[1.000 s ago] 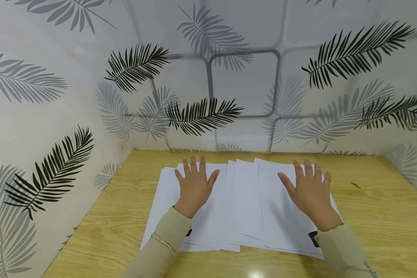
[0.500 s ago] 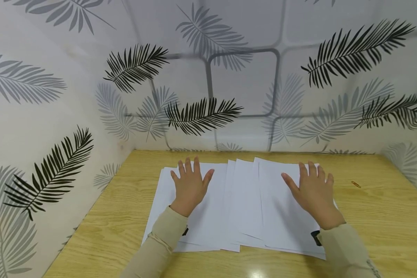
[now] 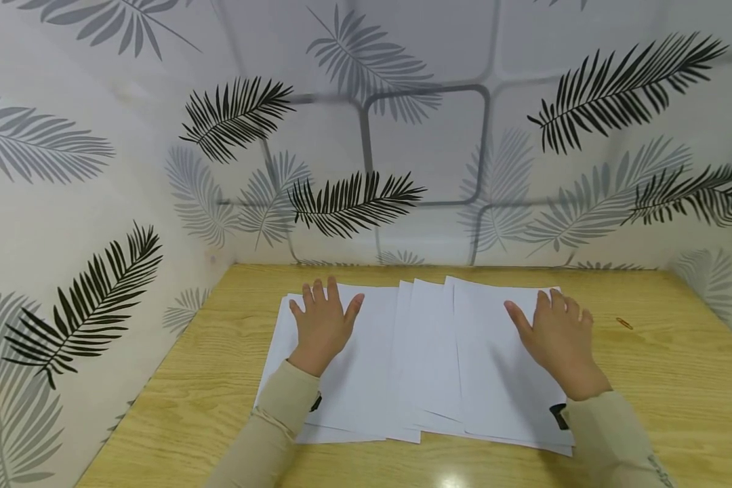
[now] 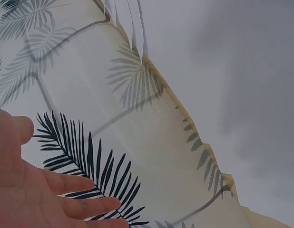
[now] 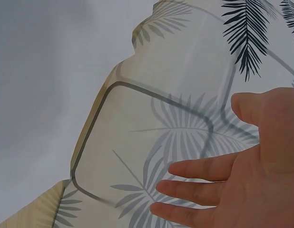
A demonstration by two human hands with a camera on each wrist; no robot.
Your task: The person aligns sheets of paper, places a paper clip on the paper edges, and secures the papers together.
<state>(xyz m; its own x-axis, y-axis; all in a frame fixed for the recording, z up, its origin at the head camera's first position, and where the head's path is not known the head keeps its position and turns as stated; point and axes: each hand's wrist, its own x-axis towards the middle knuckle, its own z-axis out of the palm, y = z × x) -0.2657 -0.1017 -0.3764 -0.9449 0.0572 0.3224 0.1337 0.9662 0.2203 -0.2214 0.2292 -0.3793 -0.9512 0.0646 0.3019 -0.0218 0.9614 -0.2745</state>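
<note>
Several white sheets of paper lie overlapped and fanned across the middle of the wooden table. Over the left sheets is my left hand, palm down with the fingers spread and the thumb out. My right hand is above the right-hand sheets, its thumb pointing inward and its fingers loosely extended. Shadows fall on the paper beside both hands, and neither holds anything. In the left wrist view the left palm shows bare; the right wrist view shows the right palm bare too.
An orange paper clip lies on the wooden table right of the papers. A wall with a leaf pattern rises behind the table, and another stands along the left side.
Both hands have drifted apart: the left hand moved left, the right hand a little to the right and slightly nearer. The papers and the clip lie as before.
</note>
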